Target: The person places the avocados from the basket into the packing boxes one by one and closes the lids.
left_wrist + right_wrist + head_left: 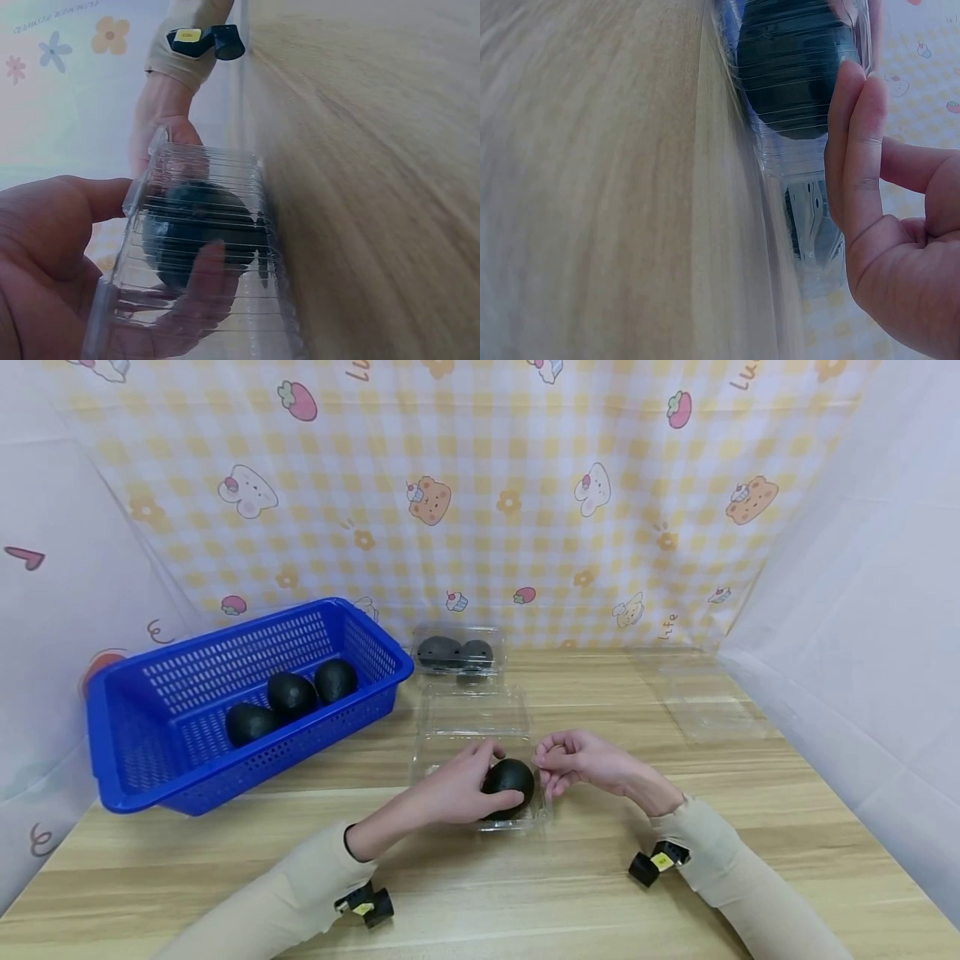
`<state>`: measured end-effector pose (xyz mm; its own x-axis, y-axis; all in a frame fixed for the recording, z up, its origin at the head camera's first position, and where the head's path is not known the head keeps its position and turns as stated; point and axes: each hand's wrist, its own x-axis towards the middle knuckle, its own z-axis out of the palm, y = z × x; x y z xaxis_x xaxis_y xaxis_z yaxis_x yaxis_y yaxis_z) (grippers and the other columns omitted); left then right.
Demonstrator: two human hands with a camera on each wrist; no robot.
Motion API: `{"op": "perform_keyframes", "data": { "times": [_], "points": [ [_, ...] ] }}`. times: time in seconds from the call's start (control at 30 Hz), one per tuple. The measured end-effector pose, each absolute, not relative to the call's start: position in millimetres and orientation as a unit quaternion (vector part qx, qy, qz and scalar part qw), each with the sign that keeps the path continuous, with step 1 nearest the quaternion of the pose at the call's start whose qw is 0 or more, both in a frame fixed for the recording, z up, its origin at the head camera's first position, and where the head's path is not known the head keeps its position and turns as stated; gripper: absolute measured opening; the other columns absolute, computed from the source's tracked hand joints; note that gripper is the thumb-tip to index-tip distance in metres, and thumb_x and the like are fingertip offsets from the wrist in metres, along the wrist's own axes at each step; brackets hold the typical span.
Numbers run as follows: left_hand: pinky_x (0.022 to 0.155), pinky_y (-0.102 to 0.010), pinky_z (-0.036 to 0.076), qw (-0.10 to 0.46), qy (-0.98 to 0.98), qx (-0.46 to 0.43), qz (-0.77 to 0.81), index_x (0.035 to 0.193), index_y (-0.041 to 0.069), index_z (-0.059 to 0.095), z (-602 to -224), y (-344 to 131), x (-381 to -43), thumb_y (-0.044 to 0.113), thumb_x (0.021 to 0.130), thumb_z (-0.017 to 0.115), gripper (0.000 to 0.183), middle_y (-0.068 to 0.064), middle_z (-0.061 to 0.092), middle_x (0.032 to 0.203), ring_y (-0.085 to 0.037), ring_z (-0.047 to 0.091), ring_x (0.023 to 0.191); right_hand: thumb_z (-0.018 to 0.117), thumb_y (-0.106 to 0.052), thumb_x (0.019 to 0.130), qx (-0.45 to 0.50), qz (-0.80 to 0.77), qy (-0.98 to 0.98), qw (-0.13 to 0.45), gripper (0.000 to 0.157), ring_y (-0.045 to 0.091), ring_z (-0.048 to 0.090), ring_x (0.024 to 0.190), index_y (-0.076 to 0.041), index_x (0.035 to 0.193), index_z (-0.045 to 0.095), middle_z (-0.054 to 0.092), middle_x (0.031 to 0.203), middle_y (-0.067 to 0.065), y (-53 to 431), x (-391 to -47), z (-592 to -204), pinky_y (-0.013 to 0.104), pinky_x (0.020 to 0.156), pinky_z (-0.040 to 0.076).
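A clear plastic clamshell box [437, 750] lies with its lid [474, 710] folded back, away from the person. Inside it, at the near right, is a dark avocado [510, 783]. My left hand [467, 787] reaches into the box and grips this avocado, thumb on the near side and fingers on the far side. Through the ribbed wall in the left wrist view, the avocado [196, 238] shows beside the fingers. My right hand [588, 764] pinches the box's right rim with its fingertips. In the right wrist view its fingers [862, 150] lie along that rim.
A blue plastic basket [300, 745] with three avocados [291, 695] stands at the left. Behind the open box is a closed clear box [491, 633] holding dark avocados. Further clear plastic boxes [705, 702] lie at the right rear. A patterned curtain [510, 552] hangs behind the wooden table.
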<state>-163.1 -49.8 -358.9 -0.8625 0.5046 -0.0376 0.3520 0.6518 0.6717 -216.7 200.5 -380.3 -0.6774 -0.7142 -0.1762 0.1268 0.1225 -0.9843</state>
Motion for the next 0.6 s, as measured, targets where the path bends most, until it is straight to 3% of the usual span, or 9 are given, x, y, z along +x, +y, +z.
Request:
{"op": "perform_keyframes", "data": {
  "times": [0.2,0.43,0.6],
  "points": [
    [0.082,-0.043,0.051,0.124,0.899,0.237,0.348,0.128,0.006,0.05,-355.9,-51.3,-162.6,0.038,0.092,0.071,0.052,-0.015,0.055,0.118,-0.025,0.058,0.096,0.049,-0.004,0.105,-0.224,-0.626,0.667,0.337,0.011,0.015,0.068,0.071,0.007,0.105,0.05,0.063,0.083,0.01,200.7,-217.0,-380.6,0.026,0.067,0.059],
    [0.083,-0.044,0.051,0.141,0.896,0.224,0.356,0.13,0.004,0.047,-356.1,-50.4,-160.3,0.037,0.089,0.073,0.059,-0.014,0.055,0.115,-0.024,0.058,0.095,0.051,-0.004,0.104,-0.217,-0.627,0.668,0.336,0.011,0.015,0.068,0.07,0.007,0.104,0.051,0.063,0.083,0.011,200.7,-216.9,-381.3,0.026,0.066,0.059],
    [0.075,-0.037,0.051,0.166,0.88,0.236,0.377,0.131,0.0,0.045,-353.4,-54.7,-161.1,0.033,0.09,0.075,0.06,-0.008,0.062,0.093,-0.017,0.063,0.078,0.051,-0.004,0.104,-0.215,-0.627,0.669,0.335,0.012,0.015,0.068,0.07,0.008,0.104,0.051,0.063,0.083,0.011,200.9,-217.0,-381.4,0.026,0.066,0.059]
  ]
}}
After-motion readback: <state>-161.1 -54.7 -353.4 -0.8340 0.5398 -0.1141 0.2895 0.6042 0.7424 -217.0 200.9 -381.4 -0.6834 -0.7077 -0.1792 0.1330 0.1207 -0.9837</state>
